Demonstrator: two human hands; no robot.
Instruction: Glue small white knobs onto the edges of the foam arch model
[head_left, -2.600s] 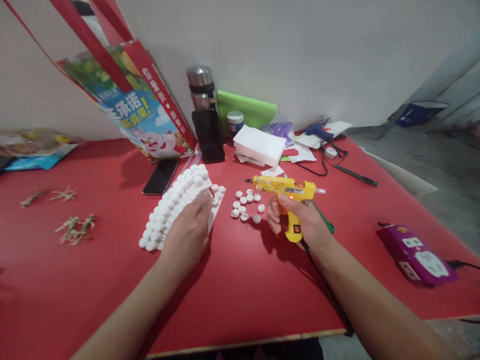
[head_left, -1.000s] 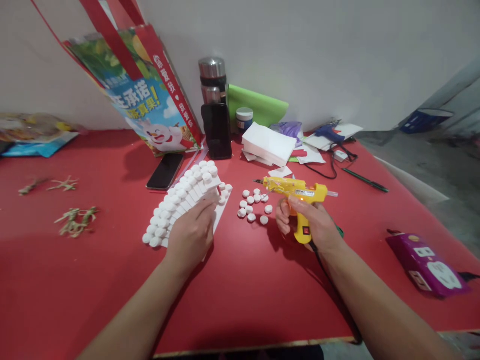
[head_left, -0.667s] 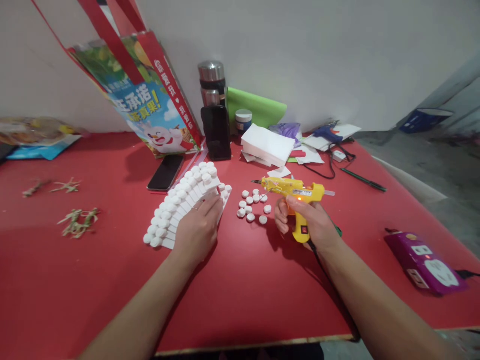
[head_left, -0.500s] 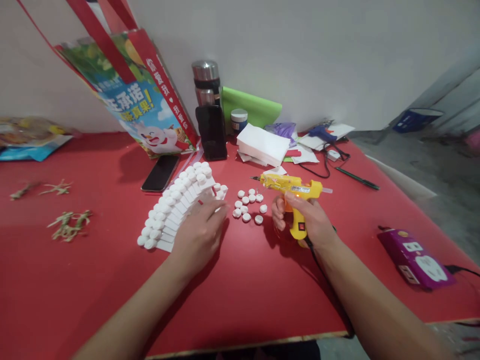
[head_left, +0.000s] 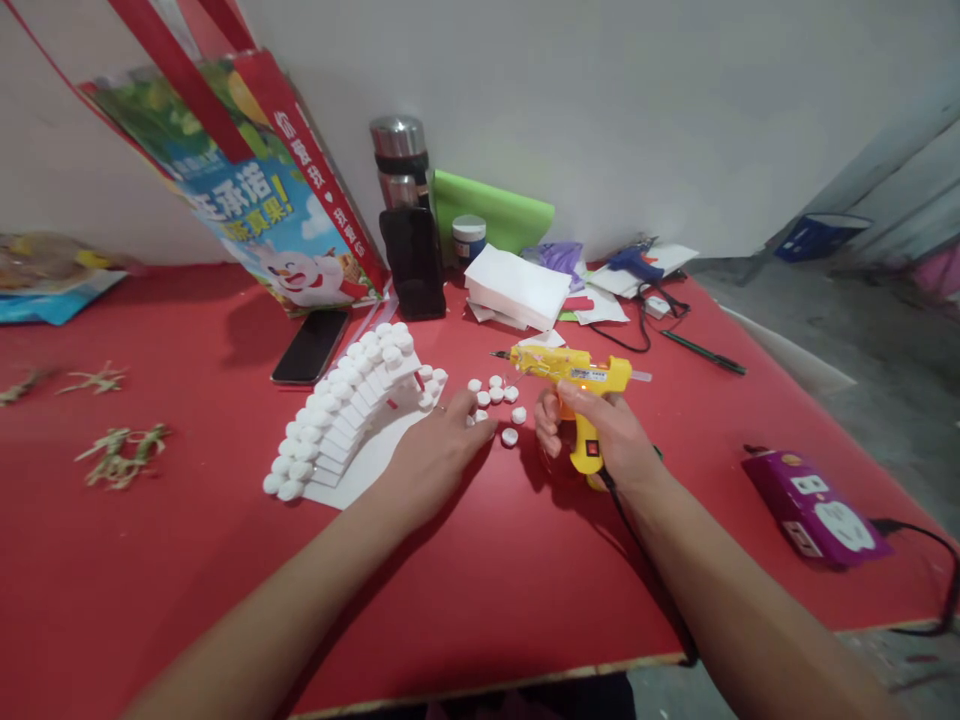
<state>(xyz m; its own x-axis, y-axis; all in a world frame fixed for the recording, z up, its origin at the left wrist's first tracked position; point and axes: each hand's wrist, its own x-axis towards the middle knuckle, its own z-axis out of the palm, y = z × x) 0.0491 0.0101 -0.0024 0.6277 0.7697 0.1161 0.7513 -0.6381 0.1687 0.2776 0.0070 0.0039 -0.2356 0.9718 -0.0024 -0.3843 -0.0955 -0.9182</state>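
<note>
My left hand (head_left: 439, 450) reaches over the table with thumb and forefinger apart at the edge of a group of small round white pieces (head_left: 496, 394). One white piece shows between those fingertips; no grip on it is visible. A yellow hot glue gun (head_left: 592, 375) is held in my right hand (head_left: 600, 430), its nozzle pointing left above the white pieces and a clear glue stick jutting from its back. Left of my left hand stands a curved white stepped model (head_left: 341, 395), edged with rows of the same round pieces, on a white base (head_left: 382, 455).
A black phone (head_left: 311, 347) lies behind the model, near a printed bag (head_left: 285, 200) and a steel flask (head_left: 400, 150). White paper (head_left: 517, 287) and a pen (head_left: 703, 352) lie farther back. A purple power strip (head_left: 817, 508) is at right, twisted straw-coloured bits (head_left: 124, 455) at left.
My left hand has moved right, from beside the white model to the loose white pieces. My right hand still holds the glue gun. The whole view has shifted slightly.
</note>
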